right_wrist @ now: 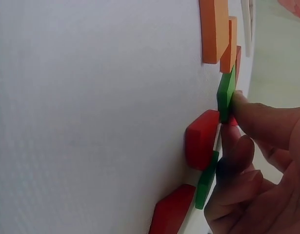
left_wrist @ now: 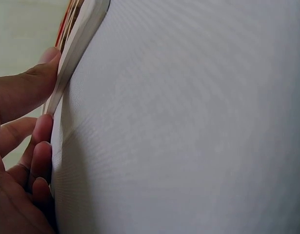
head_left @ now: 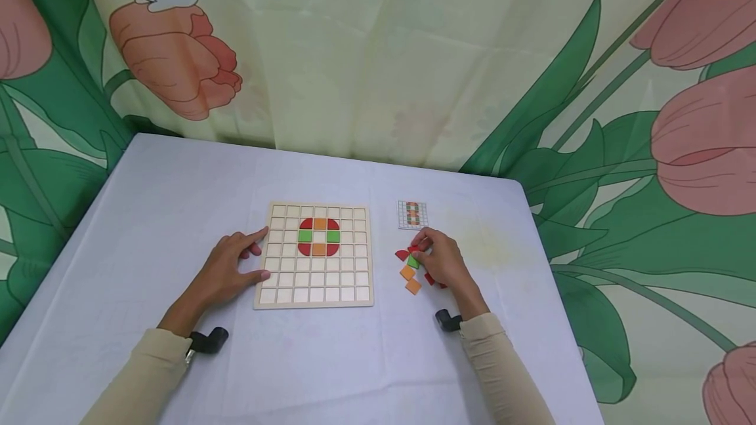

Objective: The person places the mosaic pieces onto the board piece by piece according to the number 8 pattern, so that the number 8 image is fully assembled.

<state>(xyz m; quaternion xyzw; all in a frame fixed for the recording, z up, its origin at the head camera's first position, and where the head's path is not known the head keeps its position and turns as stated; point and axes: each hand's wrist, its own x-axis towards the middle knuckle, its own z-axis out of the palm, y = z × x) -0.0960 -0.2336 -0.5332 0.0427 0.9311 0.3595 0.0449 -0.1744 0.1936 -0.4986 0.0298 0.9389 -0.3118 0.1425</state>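
A square wooden grid board lies on the table, with red quarter-round, orange square and green square tiles forming a ring in its upper middle cells. My left hand touches the board's left edge with thumb and forefinger, seen close in the left wrist view, where the thumb lies against the wooden rim. To the right of the board, my right hand pinches a red quarter-round tile in the loose pile. Beside the thumb is a green square tile; the hand partly covers the pile.
A small pattern card lies beyond the right hand. Orange square tiles and more red tiles lie around that hand, with another green tile. A white cloth covers the table; a printed curtain hangs behind.
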